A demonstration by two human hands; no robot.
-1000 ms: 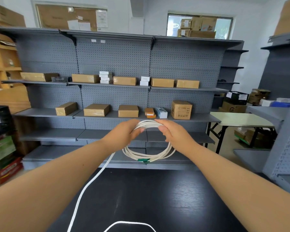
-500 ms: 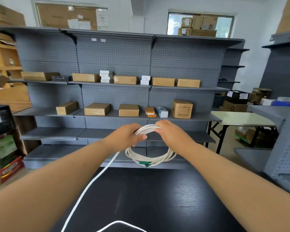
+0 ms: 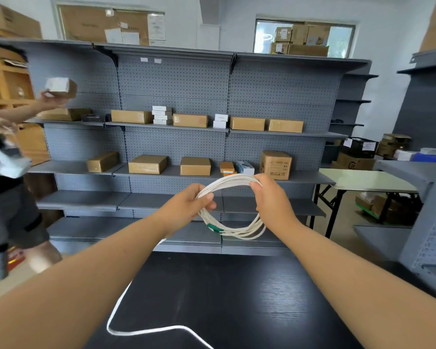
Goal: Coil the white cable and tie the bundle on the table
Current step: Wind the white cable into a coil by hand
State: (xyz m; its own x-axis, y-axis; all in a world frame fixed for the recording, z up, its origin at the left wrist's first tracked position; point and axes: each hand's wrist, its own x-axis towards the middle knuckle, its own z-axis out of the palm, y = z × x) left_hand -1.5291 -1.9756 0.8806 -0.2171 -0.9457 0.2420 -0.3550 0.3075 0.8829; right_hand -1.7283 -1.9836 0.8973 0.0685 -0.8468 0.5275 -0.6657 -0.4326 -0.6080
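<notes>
both hands raised above table (image 3: 237, 298) — left hand (image 3: 186, 205), right hand (image 3: 269, 197) gripping white cable (image 3: 237, 230) coil.

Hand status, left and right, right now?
Left hand: closed, holding the left side of the white cable coil.
Right hand: closed, holding the coil's upper right.

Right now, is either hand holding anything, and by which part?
Both grip the white cable coil: left hand at the loop's left side, right hand at its upper right.
</notes>
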